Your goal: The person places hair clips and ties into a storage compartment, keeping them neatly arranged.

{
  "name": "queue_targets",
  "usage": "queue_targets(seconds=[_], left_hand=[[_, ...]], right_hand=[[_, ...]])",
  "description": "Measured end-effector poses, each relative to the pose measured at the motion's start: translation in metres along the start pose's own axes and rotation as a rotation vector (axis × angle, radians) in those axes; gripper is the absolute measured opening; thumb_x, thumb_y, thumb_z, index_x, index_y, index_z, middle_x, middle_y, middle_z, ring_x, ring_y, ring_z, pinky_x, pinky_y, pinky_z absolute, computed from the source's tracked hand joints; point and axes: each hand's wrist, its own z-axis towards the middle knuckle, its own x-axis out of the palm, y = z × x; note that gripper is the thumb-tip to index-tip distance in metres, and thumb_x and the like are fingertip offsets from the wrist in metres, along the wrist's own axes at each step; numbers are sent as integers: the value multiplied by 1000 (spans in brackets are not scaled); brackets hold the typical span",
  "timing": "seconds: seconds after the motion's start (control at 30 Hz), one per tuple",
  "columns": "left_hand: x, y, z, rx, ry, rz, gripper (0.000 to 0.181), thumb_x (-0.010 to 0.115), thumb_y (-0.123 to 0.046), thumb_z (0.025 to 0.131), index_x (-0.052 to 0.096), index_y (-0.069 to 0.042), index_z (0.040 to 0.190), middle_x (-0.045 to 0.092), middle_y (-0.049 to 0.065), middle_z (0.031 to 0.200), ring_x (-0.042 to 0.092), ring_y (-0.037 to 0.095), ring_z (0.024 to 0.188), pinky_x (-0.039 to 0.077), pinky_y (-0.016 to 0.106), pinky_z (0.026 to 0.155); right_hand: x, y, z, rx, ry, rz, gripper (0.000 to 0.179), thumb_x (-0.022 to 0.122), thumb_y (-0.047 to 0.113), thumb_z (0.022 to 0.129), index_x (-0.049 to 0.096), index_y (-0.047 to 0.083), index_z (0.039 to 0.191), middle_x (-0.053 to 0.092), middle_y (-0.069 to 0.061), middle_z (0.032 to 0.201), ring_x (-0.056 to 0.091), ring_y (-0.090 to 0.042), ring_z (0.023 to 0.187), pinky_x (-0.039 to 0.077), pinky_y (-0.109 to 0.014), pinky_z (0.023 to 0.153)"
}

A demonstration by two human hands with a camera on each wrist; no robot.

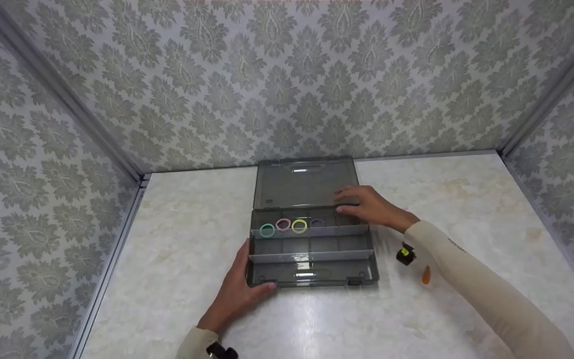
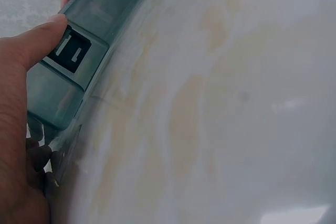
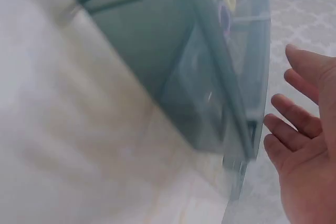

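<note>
Box (image 1: 337, 268) lies on table (image 1: 317, 324), lid (image 1: 304, 184) behind, rings (image 1: 293, 227) in rear row, left hand (image 1: 237, 289) at front-left corner, right hand (image 1: 372, 205) at rear right.

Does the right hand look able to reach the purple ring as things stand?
Probably yes: the lid is open, the right hand appears empty and close by, and nothing seems to cover the purple ring from above.
</note>
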Motion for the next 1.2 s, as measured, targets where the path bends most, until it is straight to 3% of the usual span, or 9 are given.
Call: queue_targets(seconds=[0.1, 0.3, 0.53, 0.7, 0.8, 0.93, 1.13, 1.2], left_hand=[[-1, 0, 0, -2, 4, 8, 135, 95, -57, 83, 12, -9, 178, 18, 16, 183, 21, 39, 168, 23, 60, 133], [0, -1, 1, -8, 5, -22, 134, 95, -56, 83, 12, -11, 178, 18, 12, 184, 21, 35, 168, 21, 57, 134], [1, -1, 1, -30, 9, -23, 136, 95, -59, 82, 10, -15, 179, 18, 9, 184, 21, 35, 168, 21, 58, 134], [1, -1, 2, -43, 10, -17, 136, 95, -59, 81, 11, -15, 179, 19, 10, 184, 21, 36, 168, 21, 58, 134], [-1, -2, 2, -47, 10, -3, 136, 96, -58, 81, 11, -14, 179, 18, 11, 184, 20, 36, 168, 21, 58, 134], [-1, -3, 2, -46, 14, 11, 136, 95, -56, 83, 10, -11, 178, 16, 14, 184, 20, 38, 168, 20, 59, 134], [-1, -3, 1, -33, 9, 16, 136, 95, -57, 83, 11, -9, 178, 18, 14, 184, 21, 38, 168, 21, 58, 134], [-1, -3, 1, -26, 6, 15, 136, 95, -57, 82, 11, -9, 178, 18, 15, 183, 22, 38, 168, 21, 59, 134]], right_hand=[[-7, -5, -11, 3, -51, 33, 32, 76, 17, 106, 76, 0, 134, 63, -27, 152, 55, -44, 147, 44, -67, 120], [-19, -11, -37, 9, -132, 105, 24, 75, 12, 106, 79, 6, 129, 67, -27, 143, 70, -39, 129, 55, -63, 110], [-30, -16, -67, 21, -247, 56, 21, 78, 12, 104, 81, 5, 124, 73, -15, 139, 63, -35, 136, 47, -69, 113], [-39, -19, -87, 64, -298, 19, 21, 80, 12, 103, 82, 7, 124, 73, -11, 139, 61, -33, 138, 49, -53, 115], [-43, -24, -98, 86, -316, -9, 21, 80, 13, 103, 82, 8, 124, 73, -11, 138, 60, -32, 138, 48, -49, 114], [-45, -34, -113, 112, -329, -39, 20, 81, 13, 103, 82, 7, 122, 72, -11, 135, 59, -31, 134, 46, -57, 112], [-42, -49, -136, 164, -324, -87, 23, 82, 15, 101, 81, 5, 122, 71, -9, 132, 56, -28, 130, 44, -53, 111], [-41, -52, -143, 187, -315, -104, 24, 82, 16, 102, 80, 5, 123, 70, -9, 132, 55, -28, 130, 43, -57, 111]])
